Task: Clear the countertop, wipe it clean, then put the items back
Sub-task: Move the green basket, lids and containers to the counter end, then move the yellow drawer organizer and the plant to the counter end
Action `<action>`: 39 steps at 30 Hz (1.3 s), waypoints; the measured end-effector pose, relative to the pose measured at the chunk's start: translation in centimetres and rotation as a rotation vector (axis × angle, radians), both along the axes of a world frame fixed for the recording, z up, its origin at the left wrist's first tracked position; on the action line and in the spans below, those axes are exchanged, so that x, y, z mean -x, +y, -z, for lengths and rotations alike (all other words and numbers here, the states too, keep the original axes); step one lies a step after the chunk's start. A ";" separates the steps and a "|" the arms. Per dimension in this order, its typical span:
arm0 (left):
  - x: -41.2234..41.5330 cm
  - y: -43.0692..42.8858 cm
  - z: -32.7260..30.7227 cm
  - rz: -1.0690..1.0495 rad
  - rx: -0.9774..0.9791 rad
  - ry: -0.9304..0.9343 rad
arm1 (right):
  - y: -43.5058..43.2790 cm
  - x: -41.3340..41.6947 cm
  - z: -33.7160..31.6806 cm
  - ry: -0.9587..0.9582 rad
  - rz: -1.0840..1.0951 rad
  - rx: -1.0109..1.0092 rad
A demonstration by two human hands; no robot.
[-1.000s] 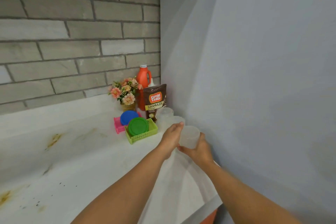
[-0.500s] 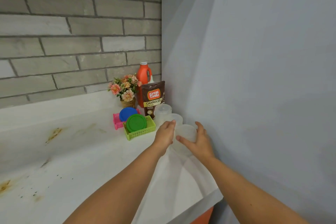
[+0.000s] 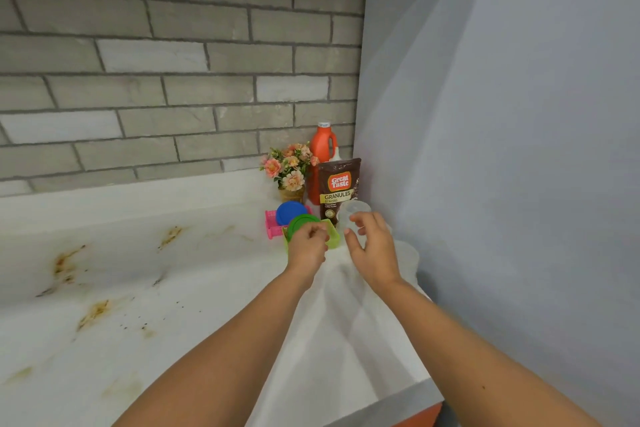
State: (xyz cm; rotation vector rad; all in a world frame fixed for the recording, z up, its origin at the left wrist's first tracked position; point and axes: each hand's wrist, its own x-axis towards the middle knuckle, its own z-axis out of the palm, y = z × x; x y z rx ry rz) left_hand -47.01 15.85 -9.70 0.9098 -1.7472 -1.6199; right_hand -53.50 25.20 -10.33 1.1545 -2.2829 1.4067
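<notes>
**Figure. Both hands at the corner cluster of the countertop**

The marble countertop (image 3: 145, 288) carries its items crowded into the far right corner, against the brick wall (image 3: 173, 55). Our right hand (image 3: 374, 250) hovers with fingers spread and loosely bent beside a translucent plastic cup (image 3: 358, 209) and grips nothing. Whether the fingertips touch the cup we cannot tell. A second translucent cup (image 3: 408, 253) stands just beside that hand, on the side toward the plain wall. Our left hand (image 3: 306, 248) is curled above the green basket (image 3: 333, 240) and its green lid (image 3: 299, 222); we cannot tell whether it pinches anything.

We judge the step in hand to be handling the cups. Each is best taken by its wall, thumb opposite fingers, and lifted straight up, clear of the coffee pouch (image 3: 339, 184) just behind, which would probably tip easily.

The pouch reads "Great Taste", "GRANULES", "STRONG"; its smaller print is illegible. The orange bottle (image 3: 322, 146) shows no readable label.
</notes>
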 end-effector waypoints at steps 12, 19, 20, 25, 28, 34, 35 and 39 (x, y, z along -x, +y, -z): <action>-17.6 -10.3 -0.6 -0.234 0.014 0.053 | -12.1 -14.3 -0.6 -0.018 -0.296 0.023; -30.7 -16.7 -0.9 -0.353 0.033 0.043 | -19.0 -26.3 -1.0 -0.092 -0.423 -0.005; -32.5 -17.7 -0.9 -0.371 0.037 0.038 | -20.0 -27.9 -1.0 -0.097 -0.435 -0.007; -40.6 -22.0 -0.7 -0.443 0.049 0.029 | -24.7 -35.3 -0.2 -0.146 -0.495 -0.023; -44.4 -24.2 0.0 -0.489 0.030 0.011 | -27.2 -38.7 0.5 -0.174 -0.522 -0.039; -48.6 -28.2 1.5 -0.554 -0.012 0.000 | -31.7 -42.0 1.4 -0.175 -0.553 -0.110; -49.0 -28.9 1.5 -0.565 -0.016 0.004 | -32.6 -42.2 1.4 -0.167 -0.560 -0.118; -50.7 -31.9 1.7 -0.627 -0.035 0.019 | -36.8 -42.9 1.1 -0.141 -0.587 -0.161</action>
